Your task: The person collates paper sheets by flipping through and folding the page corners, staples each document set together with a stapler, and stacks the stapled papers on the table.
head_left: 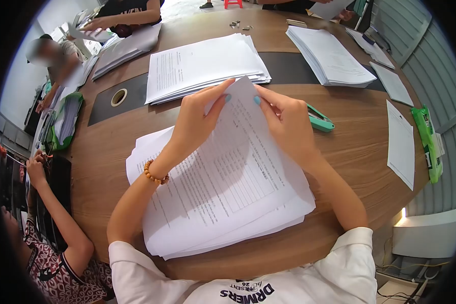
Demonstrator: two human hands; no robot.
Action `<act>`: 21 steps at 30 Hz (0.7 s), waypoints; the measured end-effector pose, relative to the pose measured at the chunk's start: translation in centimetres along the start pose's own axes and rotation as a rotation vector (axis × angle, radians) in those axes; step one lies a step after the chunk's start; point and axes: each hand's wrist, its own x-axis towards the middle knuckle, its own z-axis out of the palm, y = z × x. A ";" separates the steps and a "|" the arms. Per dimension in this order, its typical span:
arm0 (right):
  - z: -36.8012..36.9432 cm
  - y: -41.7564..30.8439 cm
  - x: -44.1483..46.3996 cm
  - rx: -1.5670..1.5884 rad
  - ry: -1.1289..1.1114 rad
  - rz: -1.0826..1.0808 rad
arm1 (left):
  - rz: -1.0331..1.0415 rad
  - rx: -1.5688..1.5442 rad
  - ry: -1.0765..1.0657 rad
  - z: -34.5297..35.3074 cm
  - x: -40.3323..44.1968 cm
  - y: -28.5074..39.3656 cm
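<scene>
My left hand (pixel 202 111) and my right hand (pixel 290 121) pinch the top corner of a printed sheet (pixel 245 109) between thumb and fingers, one on each side. That corner is raised; the lower part of the sheet lies over a loose stack of printed papers (pixel 175 245) in front of me. Whether more than one sheet is in my fingers, I cannot tell. A teal stapler (pixel 321 120) lies on the table beside my right hand, partly hidden behind it. A beaded bracelet (pixel 156 173) circles my left wrist.
Beyond my hands lie one paper stack (pixel 202 66) and another stack (pixel 334 55). A tape roll (pixel 119 97) stands left. Single sheets (pixel 401 144) and a green packet (pixel 427 144) line the right edge. Other people work around the wooden table (pixel 349 134); one person's arm (pixel 61 213) is at left.
</scene>
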 end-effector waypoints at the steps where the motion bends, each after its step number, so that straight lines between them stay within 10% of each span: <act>1: 0.0 0.0 0.0 0.004 -0.002 0.002 | 0.019 -0.008 0.007 0.1 0.1 0.0; 21: 0.7 1.6 -0.2 -0.353 -0.058 -0.046 | -0.200 -0.061 -0.048 1.1 0.6 0.7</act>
